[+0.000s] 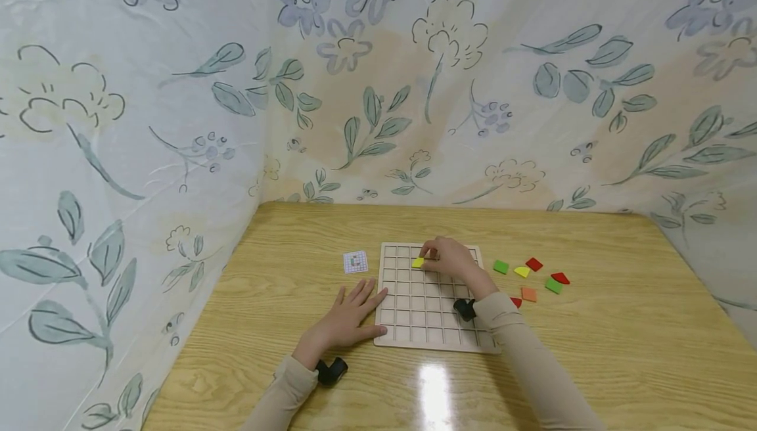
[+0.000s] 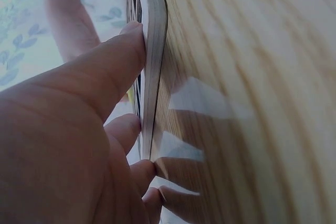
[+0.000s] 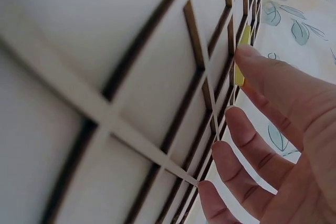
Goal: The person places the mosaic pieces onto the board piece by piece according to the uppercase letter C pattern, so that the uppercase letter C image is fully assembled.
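Observation:
A pale wooden grid board (image 1: 402, 317) lies on the table, split into square cells by raised strips. Over its upper part my right hand (image 1: 451, 260) pinches a yellow tile (image 1: 417, 263) between thumb and forefinger. In the right wrist view the yellow tile (image 3: 243, 56) is at the grid, the other fingers spread close to the board. Whether the tile sits inside a cell cannot be told. My left hand (image 1: 345, 320) lies with fingers spread at the board's left edge. In the left wrist view its thumb and a finger touch the board's side (image 2: 152, 66).
Right of the board lie loose tiles: green (image 1: 501, 267), yellow (image 1: 522, 272), red (image 1: 534, 264), orange (image 1: 529, 294) and others. A small printed card (image 1: 355, 262) lies to the left. Flowered cloth (image 1: 378, 89) hangs behind the wooden table (image 1: 621, 352).

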Motion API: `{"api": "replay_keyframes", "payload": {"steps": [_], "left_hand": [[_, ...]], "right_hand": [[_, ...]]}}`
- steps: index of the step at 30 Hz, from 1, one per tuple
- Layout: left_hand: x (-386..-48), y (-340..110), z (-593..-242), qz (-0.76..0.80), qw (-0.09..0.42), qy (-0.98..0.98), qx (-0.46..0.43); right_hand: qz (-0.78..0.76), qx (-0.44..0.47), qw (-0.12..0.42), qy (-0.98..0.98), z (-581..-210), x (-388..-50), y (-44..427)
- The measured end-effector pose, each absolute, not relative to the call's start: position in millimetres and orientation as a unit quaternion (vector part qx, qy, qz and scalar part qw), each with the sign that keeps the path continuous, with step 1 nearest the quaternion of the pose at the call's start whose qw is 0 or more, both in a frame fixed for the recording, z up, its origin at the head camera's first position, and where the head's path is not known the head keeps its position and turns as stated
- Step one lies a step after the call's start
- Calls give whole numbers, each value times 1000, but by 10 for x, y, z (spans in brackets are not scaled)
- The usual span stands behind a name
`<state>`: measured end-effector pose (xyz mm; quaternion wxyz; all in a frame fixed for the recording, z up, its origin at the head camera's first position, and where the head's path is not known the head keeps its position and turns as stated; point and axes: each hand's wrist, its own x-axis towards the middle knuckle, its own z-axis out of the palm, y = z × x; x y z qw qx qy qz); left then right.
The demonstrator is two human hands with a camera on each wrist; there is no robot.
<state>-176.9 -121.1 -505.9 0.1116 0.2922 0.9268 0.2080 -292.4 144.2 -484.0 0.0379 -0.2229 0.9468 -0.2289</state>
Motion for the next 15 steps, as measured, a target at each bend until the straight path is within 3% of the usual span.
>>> {"api": "replay_keyframes", "payload": {"steps": [7,15], "left_hand": [[-1766,-1213,-5071,210,112,926,292],[-1757,-1210,-5051,210,114,926,292]], "right_hand": [[-236,-228,29,944,-4847,-2910,1444],[-239,-197,63,949,-4843,-2914,1431]]}}
